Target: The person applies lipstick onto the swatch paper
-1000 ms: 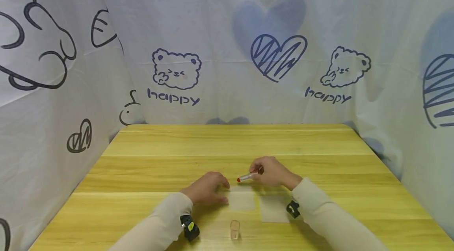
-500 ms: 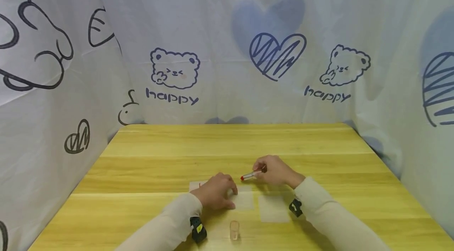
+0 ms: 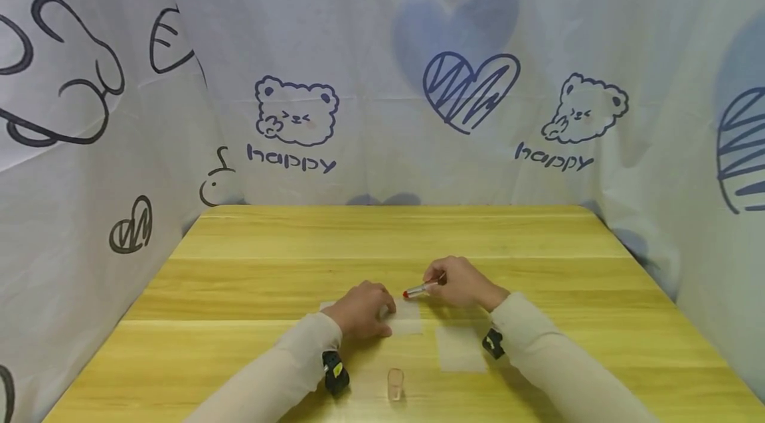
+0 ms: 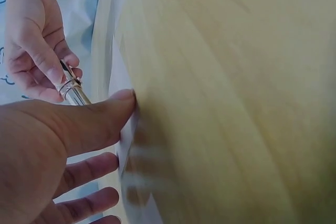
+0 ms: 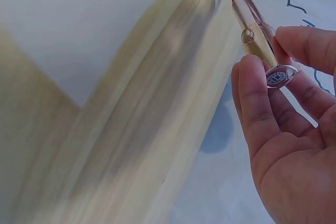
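Note:
My right hand (image 3: 463, 282) holds a lipstick (image 3: 422, 288) by its lower end, between thumb and fingers. In the right wrist view the lipstick (image 5: 253, 30) has a shiny metallic body and a red tip; that tip points left, close to the far edge of the middle white paper sheet (image 3: 408, 325). My left hand (image 3: 361, 310) rests on this sheet's left part, thumb and fingers spread apart. In the left wrist view the thumb of the left hand (image 4: 68, 135) touches the paper edge. Another sheet (image 3: 325, 305) is mostly hidden behind the left hand.
A third white sheet (image 3: 461, 348) lies to the right, beside the right sleeve. Near me stands a small clear pinkish cap (image 3: 395, 384). The wooden table (image 3: 251, 263) reaches back to a printed cloth (image 3: 382, 144) hung around it.
My left hand moved right over the middle sheet, then slightly away from me, and the sheet shifted away with it. The right hand keeps hold of the lipstick, with only small movement.

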Demonstrator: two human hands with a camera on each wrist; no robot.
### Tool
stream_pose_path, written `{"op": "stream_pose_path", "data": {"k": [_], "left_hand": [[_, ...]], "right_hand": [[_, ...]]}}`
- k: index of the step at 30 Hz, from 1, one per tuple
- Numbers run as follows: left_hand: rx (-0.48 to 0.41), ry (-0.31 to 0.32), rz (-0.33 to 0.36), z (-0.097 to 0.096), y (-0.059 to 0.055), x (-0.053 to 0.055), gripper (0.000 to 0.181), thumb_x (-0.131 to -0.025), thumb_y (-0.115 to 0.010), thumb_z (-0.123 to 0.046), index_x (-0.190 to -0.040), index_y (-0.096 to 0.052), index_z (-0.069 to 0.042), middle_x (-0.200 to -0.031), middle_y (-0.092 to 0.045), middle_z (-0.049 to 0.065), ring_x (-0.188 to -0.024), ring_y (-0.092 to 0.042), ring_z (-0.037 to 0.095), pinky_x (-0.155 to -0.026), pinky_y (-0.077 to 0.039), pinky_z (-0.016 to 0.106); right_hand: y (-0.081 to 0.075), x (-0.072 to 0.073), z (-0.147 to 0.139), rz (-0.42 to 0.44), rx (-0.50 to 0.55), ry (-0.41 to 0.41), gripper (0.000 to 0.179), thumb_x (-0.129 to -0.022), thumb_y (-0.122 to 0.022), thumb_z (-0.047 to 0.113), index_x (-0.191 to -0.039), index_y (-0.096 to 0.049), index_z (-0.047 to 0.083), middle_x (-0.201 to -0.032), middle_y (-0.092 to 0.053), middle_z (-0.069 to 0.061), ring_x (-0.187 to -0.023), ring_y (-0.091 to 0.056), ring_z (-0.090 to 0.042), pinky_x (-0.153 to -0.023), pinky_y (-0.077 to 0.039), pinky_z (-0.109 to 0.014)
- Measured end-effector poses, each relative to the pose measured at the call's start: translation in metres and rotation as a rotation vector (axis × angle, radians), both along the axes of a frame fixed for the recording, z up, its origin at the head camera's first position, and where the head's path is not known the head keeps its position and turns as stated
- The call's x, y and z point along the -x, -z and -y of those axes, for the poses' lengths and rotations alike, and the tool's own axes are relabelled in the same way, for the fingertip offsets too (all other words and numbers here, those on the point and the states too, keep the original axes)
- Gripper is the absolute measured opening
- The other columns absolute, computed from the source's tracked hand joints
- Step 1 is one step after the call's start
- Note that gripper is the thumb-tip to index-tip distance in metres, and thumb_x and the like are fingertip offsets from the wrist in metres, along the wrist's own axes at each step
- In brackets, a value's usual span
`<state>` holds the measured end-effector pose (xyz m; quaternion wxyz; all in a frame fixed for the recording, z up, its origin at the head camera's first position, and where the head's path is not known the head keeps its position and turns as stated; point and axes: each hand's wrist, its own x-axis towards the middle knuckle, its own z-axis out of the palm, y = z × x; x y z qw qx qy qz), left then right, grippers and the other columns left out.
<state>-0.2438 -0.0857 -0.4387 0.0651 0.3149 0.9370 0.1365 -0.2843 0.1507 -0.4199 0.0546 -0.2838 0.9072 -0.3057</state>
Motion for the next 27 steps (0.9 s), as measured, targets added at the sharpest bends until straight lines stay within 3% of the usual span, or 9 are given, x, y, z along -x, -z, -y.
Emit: {"op": "stream_pose_path", "data": {"k": [11, 27], "left_hand": [[-0.029, -0.031, 0.008, 0.001, 0.000, 0.001, 0.032, -0.082, -0.080, -0.030, -0.106, -0.071, -0.012, -0.115, -0.063, 0.003, -0.110, -0.055, 0.026, -0.095, -0.044, 0.042], [-0.013, -0.055, 0.030, 0.003, -0.002, -0.002, 0.031, -0.081, -0.080, -0.028, -0.104, -0.071, -0.009, -0.106, -0.061, 0.001, -0.104, -0.054, 0.025, -0.092, -0.044, 0.043]], "right_hand": [[0.005, 0.002, 0.012, -0.010, -0.015, -0.015, 0.005, -0.087, -0.071, 0.010, -0.092, -0.069, 0.012, -0.085, -0.065, 0.006, -0.073, -0.057, -0.008, -0.068, -0.050, -0.030], [0.008, -0.001, 0.017, -0.036, -0.021, -0.005, 0.005, -0.089, -0.070, 0.012, -0.088, -0.068, 0.007, -0.082, -0.065, 0.004, -0.069, -0.053, -0.010, -0.064, -0.047, -0.029]]}}
